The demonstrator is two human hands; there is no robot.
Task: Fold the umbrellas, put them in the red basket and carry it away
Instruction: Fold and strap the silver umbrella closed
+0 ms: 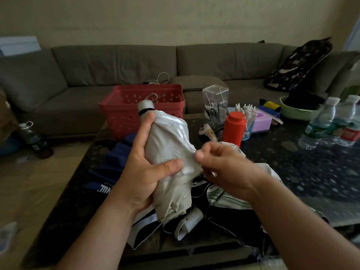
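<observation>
Above the cluttered counter (292, 172), in front of the red basket (124, 110), the left hand (144, 172) grips the collapsed white umbrella (169, 145) while the right hand (224, 162) pinches its loose fabric.

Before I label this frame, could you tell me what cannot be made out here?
- Red basket: its inside is hidden by the near wall, head view.
- Right hand: motion blur hides what the fingers pinch.
- White umbrella: strap not visible, covered by left hand.
</observation>
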